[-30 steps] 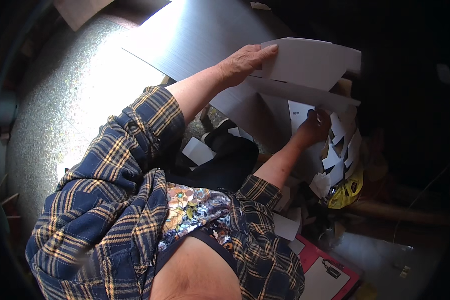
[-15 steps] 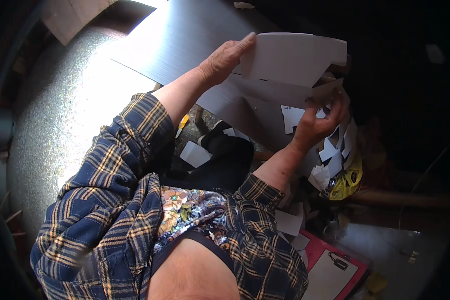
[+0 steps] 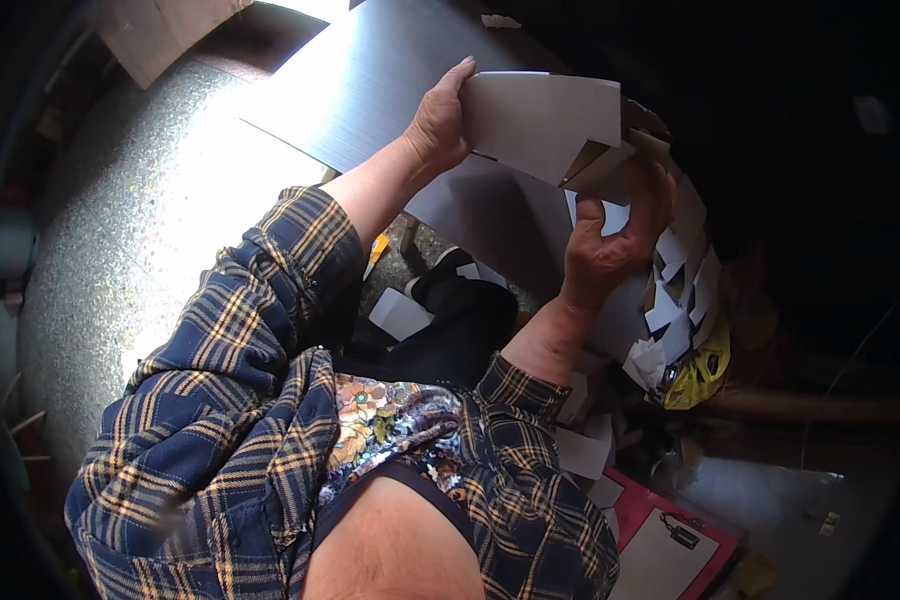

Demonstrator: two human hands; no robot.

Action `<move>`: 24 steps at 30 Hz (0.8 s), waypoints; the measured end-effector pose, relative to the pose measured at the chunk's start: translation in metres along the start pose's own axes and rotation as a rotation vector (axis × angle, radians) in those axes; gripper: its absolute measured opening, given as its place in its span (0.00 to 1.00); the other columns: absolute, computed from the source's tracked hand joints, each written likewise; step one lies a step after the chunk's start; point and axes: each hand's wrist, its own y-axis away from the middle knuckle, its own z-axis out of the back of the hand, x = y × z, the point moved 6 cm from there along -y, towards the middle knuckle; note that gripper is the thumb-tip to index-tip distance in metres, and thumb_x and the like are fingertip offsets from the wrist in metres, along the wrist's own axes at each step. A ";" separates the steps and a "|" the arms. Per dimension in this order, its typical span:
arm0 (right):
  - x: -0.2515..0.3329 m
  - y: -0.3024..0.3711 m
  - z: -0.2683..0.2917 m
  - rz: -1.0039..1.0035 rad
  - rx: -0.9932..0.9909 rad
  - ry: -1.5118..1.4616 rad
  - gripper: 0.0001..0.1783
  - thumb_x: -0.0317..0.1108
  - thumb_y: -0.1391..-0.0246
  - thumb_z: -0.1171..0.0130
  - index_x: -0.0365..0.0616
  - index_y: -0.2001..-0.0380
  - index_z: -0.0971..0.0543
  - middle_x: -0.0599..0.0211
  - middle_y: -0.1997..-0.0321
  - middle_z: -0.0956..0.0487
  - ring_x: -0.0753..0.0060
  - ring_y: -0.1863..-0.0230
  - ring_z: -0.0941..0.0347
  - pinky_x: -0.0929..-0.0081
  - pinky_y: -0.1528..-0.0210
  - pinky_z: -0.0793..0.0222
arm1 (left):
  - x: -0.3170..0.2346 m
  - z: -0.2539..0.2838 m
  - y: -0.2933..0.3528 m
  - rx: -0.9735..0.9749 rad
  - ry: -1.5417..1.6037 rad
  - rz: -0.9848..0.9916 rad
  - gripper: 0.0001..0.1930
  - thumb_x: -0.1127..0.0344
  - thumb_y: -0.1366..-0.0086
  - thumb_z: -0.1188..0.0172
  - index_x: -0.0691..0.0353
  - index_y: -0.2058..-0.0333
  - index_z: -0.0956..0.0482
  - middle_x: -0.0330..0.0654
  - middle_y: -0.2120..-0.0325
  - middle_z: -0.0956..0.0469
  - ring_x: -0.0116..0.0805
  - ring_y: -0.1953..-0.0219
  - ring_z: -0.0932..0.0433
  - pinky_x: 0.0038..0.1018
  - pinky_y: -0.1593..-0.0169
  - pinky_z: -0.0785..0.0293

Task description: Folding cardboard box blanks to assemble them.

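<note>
A white cardboard box [image 3: 535,115], partly folded, is held up over the grey table. My left hand [image 3: 440,120] grips its left end, thumb along the top edge and the fingers mostly hidden behind it. At the box's right end, flaps stand apart and show brown inner faces. Curled about the lower flap there is my right hand [image 3: 615,240], its thumb below and its fingers on the far side, partly in shadow.
The smooth grey table [image 3: 370,75] lies beneath the box. Right of it is a heap of white card pieces [image 3: 675,310] with a yellow plastic bag [image 3: 698,378]. A pink clipboard [image 3: 625,500] lies at lower right; a white card [image 3: 400,314] is near my legs.
Both hands and the box have shifted left. The box's right end has turned so its brown inner flaps show more, and my right hand's fingers have moved up along the flap.
</note>
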 end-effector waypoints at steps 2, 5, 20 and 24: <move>0.004 -0.002 -0.003 0.022 -0.001 -0.031 0.22 0.34 0.57 0.42 0.44 0.54 0.24 0.61 0.46 0.29 0.48 0.39 0.40 0.52 0.37 0.44 | 0.000 -0.002 0.001 -0.031 0.003 -0.001 0.24 0.49 0.31 0.59 0.66 0.60 0.24 0.46 0.64 0.21 0.38 0.58 0.25 0.32 0.47 0.31; 0.015 -0.002 -0.004 0.097 -0.015 -0.041 0.21 0.39 0.54 0.42 0.45 0.55 0.23 0.62 0.47 0.28 0.47 0.39 0.41 0.51 0.38 0.43 | -0.004 -0.001 0.003 -0.037 0.019 -0.010 0.27 0.48 0.30 0.66 0.66 0.55 0.26 0.47 0.64 0.21 0.39 0.56 0.25 0.36 0.47 0.31; 0.034 -0.001 -0.003 0.235 0.036 0.031 0.15 0.38 0.53 0.43 0.49 0.62 0.17 0.68 0.48 0.23 0.54 0.37 0.40 0.58 0.37 0.46 | -0.017 -0.003 0.003 0.047 -0.100 -0.057 0.37 0.32 0.34 0.68 0.66 0.59 0.29 0.39 0.82 0.29 0.28 0.82 0.29 0.31 0.65 0.28; 0.030 -0.001 -0.008 0.141 0.111 0.075 0.14 0.39 0.51 0.42 0.49 0.61 0.17 0.70 0.47 0.23 0.61 0.38 0.38 0.62 0.38 0.48 | -0.007 0.003 0.003 -0.065 -0.192 0.037 0.35 0.34 0.33 0.67 0.64 0.56 0.28 0.42 0.71 0.23 0.34 0.67 0.24 0.35 0.58 0.28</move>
